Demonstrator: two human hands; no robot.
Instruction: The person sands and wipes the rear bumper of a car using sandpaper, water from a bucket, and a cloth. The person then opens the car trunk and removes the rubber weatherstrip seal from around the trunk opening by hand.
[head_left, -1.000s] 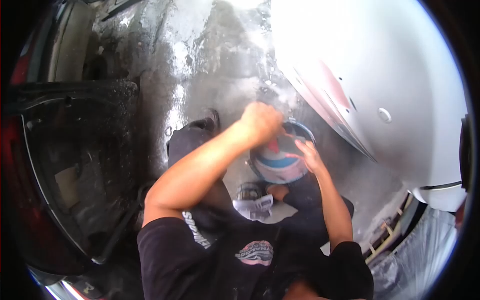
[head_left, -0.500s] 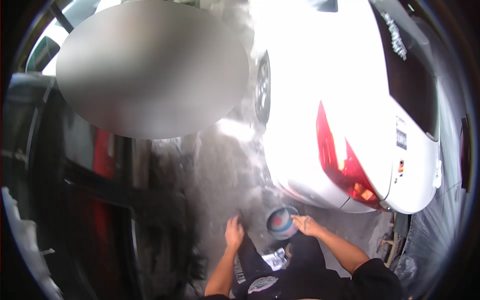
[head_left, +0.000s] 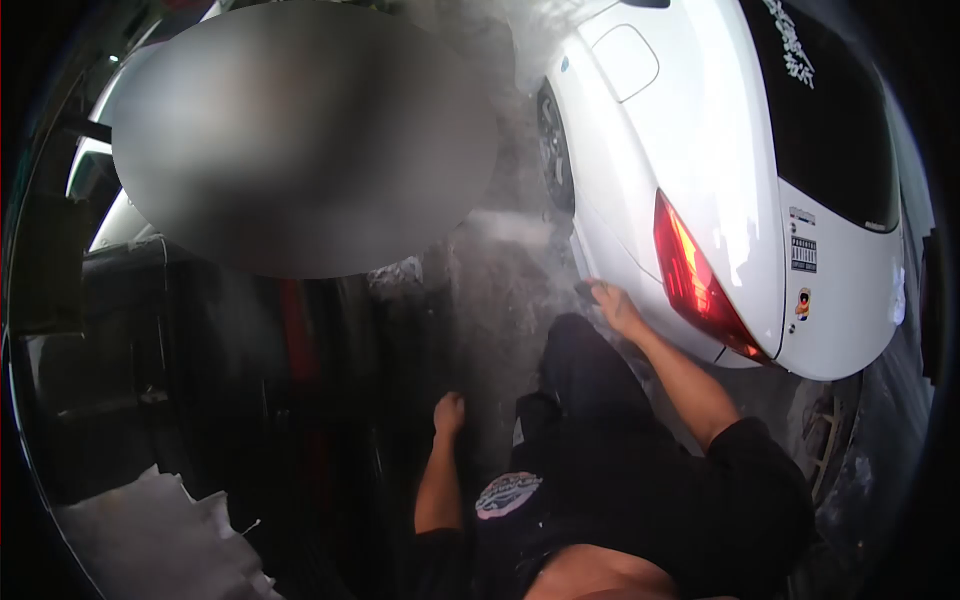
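My right hand (head_left: 615, 308) is closed around a small dark object (head_left: 586, 291) beside the lower rear side of the white car (head_left: 640, 225), behind its wheel. I cannot make out what the object is. My left hand (head_left: 450, 411) hangs lower, over the dark area by the black car body (head_left: 220, 350), with its fingers curled. Whatever it may hold is hidden. My bent knee in dark trousers (head_left: 590, 370) lies between the two hands.
The white car's red tail light (head_left: 697, 285) is right of my right hand. Crumpled pale sheeting (head_left: 160, 535) lies at lower left. Wet grey floor (head_left: 500, 290) runs between the cars. A blurred oval hides the upper left.
The view has risen from the bucket, now out of view, to the cars. My right hand has left the bucket and moved up beside the white car; my left hand has moved out to the left.
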